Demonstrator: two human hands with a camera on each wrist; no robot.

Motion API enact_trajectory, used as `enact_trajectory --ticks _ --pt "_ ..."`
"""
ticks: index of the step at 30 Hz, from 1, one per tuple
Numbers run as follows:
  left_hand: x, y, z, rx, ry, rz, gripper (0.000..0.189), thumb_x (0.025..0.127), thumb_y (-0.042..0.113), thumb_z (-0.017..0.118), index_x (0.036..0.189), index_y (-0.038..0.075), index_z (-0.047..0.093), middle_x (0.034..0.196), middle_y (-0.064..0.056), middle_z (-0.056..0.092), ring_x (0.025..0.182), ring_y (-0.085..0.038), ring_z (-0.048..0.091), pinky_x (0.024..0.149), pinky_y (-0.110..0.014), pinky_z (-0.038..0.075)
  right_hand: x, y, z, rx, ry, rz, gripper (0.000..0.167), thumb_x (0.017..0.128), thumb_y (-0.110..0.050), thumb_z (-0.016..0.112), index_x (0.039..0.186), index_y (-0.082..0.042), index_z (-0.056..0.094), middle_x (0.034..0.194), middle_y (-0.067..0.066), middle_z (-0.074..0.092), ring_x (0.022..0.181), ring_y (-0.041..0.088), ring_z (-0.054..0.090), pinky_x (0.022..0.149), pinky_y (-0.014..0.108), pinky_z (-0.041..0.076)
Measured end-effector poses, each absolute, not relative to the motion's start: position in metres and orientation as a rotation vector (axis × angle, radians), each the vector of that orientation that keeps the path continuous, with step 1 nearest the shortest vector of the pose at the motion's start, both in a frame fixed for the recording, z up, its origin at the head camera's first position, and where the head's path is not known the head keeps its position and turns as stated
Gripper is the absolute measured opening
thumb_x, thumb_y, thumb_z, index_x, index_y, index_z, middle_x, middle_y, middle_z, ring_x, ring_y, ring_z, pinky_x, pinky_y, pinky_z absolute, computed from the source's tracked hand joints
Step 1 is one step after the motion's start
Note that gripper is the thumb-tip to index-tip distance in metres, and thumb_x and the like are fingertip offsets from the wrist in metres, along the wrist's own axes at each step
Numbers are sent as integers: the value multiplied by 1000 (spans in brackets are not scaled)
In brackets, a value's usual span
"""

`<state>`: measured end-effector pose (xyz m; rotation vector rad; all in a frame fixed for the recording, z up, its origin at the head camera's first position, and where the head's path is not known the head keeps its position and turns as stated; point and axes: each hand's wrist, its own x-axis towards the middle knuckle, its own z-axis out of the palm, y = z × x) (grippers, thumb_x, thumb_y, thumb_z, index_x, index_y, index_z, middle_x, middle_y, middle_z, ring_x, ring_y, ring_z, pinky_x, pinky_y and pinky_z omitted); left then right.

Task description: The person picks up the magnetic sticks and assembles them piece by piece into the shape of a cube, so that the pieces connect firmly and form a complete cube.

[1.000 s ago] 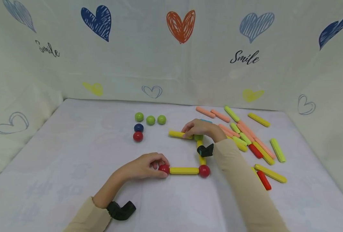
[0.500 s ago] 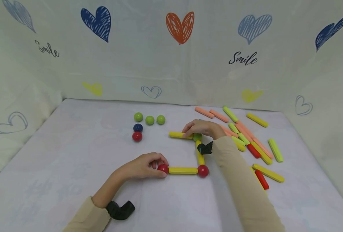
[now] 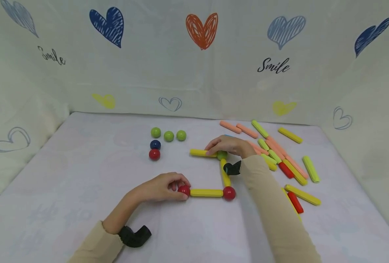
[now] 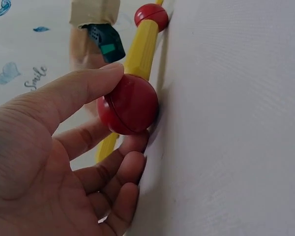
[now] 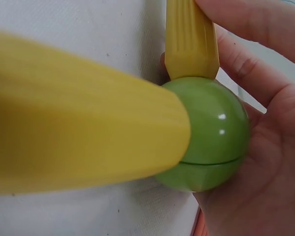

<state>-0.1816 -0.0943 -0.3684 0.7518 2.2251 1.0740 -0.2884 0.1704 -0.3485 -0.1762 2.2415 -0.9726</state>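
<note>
Three yellow rods and several balls form a shape with its left side open. My left hand [image 3: 161,188] pinches the red ball [image 4: 130,104] at the near left corner between thumb and fingers. From that ball the near yellow rod [image 3: 206,193] runs right to a second red ball [image 3: 229,193]. Another yellow rod [image 3: 225,173] leads from there back to a green ball [image 5: 211,130], which lies under my right palm. My right hand [image 3: 225,145] grips the far yellow rod [image 5: 191,39], which points left from the green ball.
Left of the far rod sit several green balls [image 3: 168,136], a dark blue ball [image 3: 155,145] and a loose red ball [image 3: 154,154]. Pink, lime, yellow and red rods [image 3: 286,170] lie scattered at the right. A white cloth with printed hearts [image 3: 202,31] hangs behind the table.
The whole head view has shifted slightly, so everything sits a little further left. Both hands keep their holds, and the joined rods and balls stay in place.
</note>
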Motion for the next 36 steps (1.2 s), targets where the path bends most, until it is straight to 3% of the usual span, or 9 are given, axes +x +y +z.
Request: enact_trajectory --ticks 10,24,31,36 --pt "-195 -98 -358 770 2278 1020 26 87 24 64 110 12 60 90 0 57 80 -14 52 70 -23 45 -284 173 -351 -178 2262 -1017 29 82 -35 67 108 -23 70 127 -4 55 122 18 41 109 44 27" --pt "-261 -92 -339 488 2655 1106 29 92 18 56 119 9 57 90 -9 59 74 -20 55 61 -25 43 -287 174 -356 -199 2211 -1078 34 82 -32 68 112 -16 68 128 1 53 124 21 39 110 44 25" --pt "-289 -85 -342 359 2635 1117 35 92 18 56 125 8 51 85 -16 65 62 -19 61 59 -30 53 -289 175 -357 -209 2199 -1083 34 83 -29 67 114 -15 67 127 3 55 123 21 40 109 44 27" --pt "-302 -81 -346 294 2597 1103 36 91 18 59 124 9 51 76 -11 66 53 -14 59 55 -28 53 -291 174 -359 -208 2179 -1119 36 84 -25 67 117 -10 65 125 6 59 120 21 45 109 42 29"
